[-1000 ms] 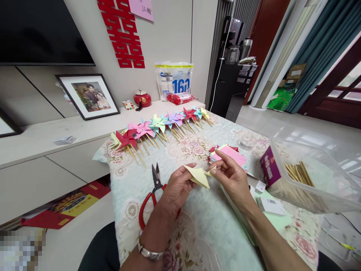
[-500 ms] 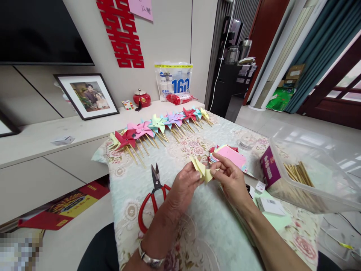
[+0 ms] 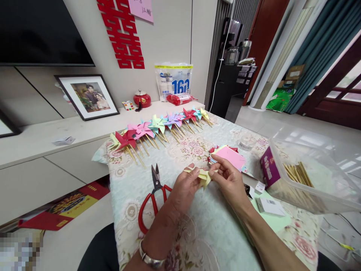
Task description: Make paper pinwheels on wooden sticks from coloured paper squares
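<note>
Covering the table (image 3: 197, 241) is a pale floral cloth, and along its far edge a row of finished paper pinwheels (image 3: 158, 126) on wooden sticks is laid. Near the right edge a clear plastic box (image 3: 316, 169) holding more sticks is seen, with a purple carton (image 3: 269, 167) touching it. A stack of coloured paper squares (image 3: 229, 155) is set just beyond the hands, and red-handled scissors (image 3: 153, 195) are left towards the left edge. Above the middle of the table a small folded yellow paper piece (image 3: 202, 174) is pinched between the left hand (image 3: 183, 188) and the right hand (image 3: 229, 182), both clenched on it by thumb and fingertips. It is judged very light, thin and easily creased or torn, so it is best gripped gently at its folded points near the centre.
</note>
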Motion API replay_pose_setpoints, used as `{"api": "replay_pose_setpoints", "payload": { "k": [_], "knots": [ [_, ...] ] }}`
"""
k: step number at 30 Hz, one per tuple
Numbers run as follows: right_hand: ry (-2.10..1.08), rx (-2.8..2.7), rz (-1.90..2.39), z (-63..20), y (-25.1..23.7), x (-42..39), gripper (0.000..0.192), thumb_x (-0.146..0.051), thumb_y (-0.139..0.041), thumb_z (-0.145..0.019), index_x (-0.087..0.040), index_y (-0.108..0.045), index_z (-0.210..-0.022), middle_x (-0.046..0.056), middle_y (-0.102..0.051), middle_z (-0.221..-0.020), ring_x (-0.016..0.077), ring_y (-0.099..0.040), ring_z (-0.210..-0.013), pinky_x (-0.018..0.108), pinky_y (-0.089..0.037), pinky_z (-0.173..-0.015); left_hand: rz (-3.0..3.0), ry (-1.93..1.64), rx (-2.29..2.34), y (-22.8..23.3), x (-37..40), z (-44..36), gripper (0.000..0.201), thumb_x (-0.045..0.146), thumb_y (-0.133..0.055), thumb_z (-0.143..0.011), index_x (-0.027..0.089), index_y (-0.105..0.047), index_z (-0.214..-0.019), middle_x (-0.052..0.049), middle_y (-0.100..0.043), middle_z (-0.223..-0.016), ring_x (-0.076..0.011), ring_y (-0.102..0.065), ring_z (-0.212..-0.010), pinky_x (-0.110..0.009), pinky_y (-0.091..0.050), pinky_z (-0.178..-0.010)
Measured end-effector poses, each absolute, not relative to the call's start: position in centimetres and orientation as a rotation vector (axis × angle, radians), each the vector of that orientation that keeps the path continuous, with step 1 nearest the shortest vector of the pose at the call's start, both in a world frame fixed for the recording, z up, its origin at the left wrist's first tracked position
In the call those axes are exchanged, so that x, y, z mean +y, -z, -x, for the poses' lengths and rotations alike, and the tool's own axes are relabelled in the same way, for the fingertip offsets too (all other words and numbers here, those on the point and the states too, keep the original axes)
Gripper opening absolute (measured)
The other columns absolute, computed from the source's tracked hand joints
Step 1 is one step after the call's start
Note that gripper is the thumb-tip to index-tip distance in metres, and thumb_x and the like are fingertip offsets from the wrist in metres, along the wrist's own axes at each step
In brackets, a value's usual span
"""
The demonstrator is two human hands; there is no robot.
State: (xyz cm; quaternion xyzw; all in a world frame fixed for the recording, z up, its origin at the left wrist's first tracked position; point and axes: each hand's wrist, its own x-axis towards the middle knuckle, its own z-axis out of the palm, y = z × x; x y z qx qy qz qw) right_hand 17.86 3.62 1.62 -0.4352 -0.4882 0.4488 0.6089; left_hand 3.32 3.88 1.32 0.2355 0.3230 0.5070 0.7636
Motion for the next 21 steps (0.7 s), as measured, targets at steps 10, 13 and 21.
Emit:
{"api": "replay_pose_setpoints", "payload": {
  "k": [10, 13, 21],
  "knots": [
    [-1.064, -1.231, 1.041, -17.96, -1.71, 3.61, 0.034, -0.031, -0.075, -0.075, -0.022, -0.071, -0.108, 0.0, -0.065, -0.076, 0.0158, -0.061, -0.069, 0.029, -0.05, -0.065, -0.61, -1.068, 0.718, -1.09, 4.1, -2.94, 0.051, 0.042, -0.081, -0.071, 0.015, -0.068, -0.112, -0.012, -0.074, -0.104, -0.0261, -0.068, -0.097, -0.036, -0.051, -0.084],
    [-1.119, -1.176, 1.056, -18.02, -1.69, 3.74, 0.033, -0.033, -0.077, -0.073, -0.021, -0.072, -0.103, 0.0, -0.064, -0.075, 0.0153, -0.059, -0.066, 0.028, -0.048, -0.061, -0.633, -1.089, 0.709, -1.31, 4.11, -2.83, 0.051, 0.041, -0.082, -0.071, 0.014, -0.067, -0.112, -0.012, -0.074, -0.104, -0.0241, -0.069, -0.094, -0.036, -0.05, -0.085],
    [-1.092, -1.219, 1.109, -18.19, -1.18, 3.74, 0.029, -0.039, -0.076, -0.076, -0.022, -0.075, -0.099, 0.002, -0.07, -0.08, 0.018, -0.061, -0.07, 0.031, -0.049, -0.067, -0.608, -1.089, 0.691, -1.2, 4.25, -2.93, 0.048, 0.035, -0.084, -0.068, 0.016, -0.065, -0.108, -0.009, -0.076, -0.094, -0.0248, -0.07, -0.095, -0.035, -0.049, -0.089]
  ]
}}
